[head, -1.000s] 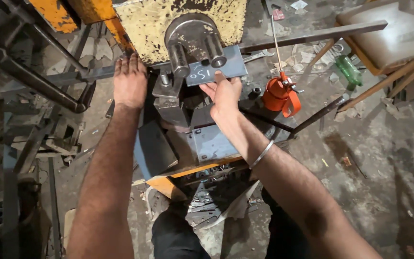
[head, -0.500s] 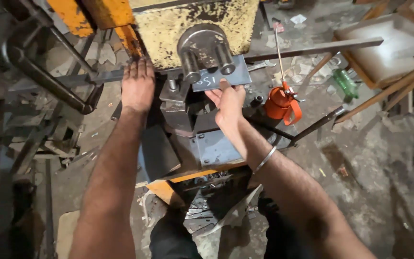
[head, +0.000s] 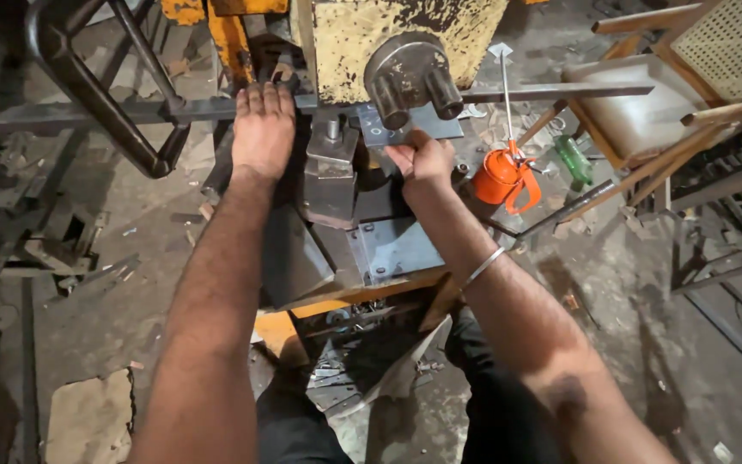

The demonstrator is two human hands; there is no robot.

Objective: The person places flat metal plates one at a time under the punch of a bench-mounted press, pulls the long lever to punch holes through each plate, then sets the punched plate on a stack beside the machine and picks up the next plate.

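I look down at a worn yellow press machine (head: 405, 34) with a round grey steel head (head: 410, 77). My left hand (head: 261, 129) lies flat, fingers together, on a long steel bar (head: 139, 110) that runs out to the left of the machine. My right hand (head: 422, 161) grips the near edge of a flat grey steel plate (head: 388, 131) held under the round head. A steel bangle (head: 483, 268) sits on my right wrist. A grey steel block (head: 330, 176) stands between my hands.
An orange oil can (head: 501, 176) with a long thin spout stands right of the machine. A green bottle (head: 574, 159) lies beside a wooden chair (head: 646, 112). A bent black pipe frame (head: 96, 94) is at the upper left. Metal scraps cover the dirty floor (head: 629, 326).
The view has tilted down and closer to the machine. My right hand still holds the plate under the round head; my left hand stays on the bar.
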